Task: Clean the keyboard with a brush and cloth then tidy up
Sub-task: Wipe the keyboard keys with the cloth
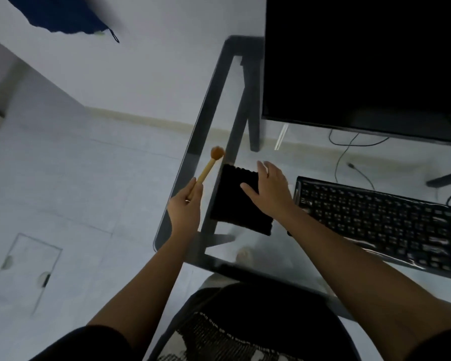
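left hand [186,207] pinches the brush [208,168] at the desk [207,100] edge: loosen and it hits the floor. your right hand [270,190], spread flat, could skid the cloth [233,209].

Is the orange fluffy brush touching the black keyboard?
No, the left hand holds the wooden orange-tipped brush well apart from the black keyboard.

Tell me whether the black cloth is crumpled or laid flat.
Laid flat: the cloth lies as a neat square on the glass desk, right hand resting on it. Layers: cannot tell.
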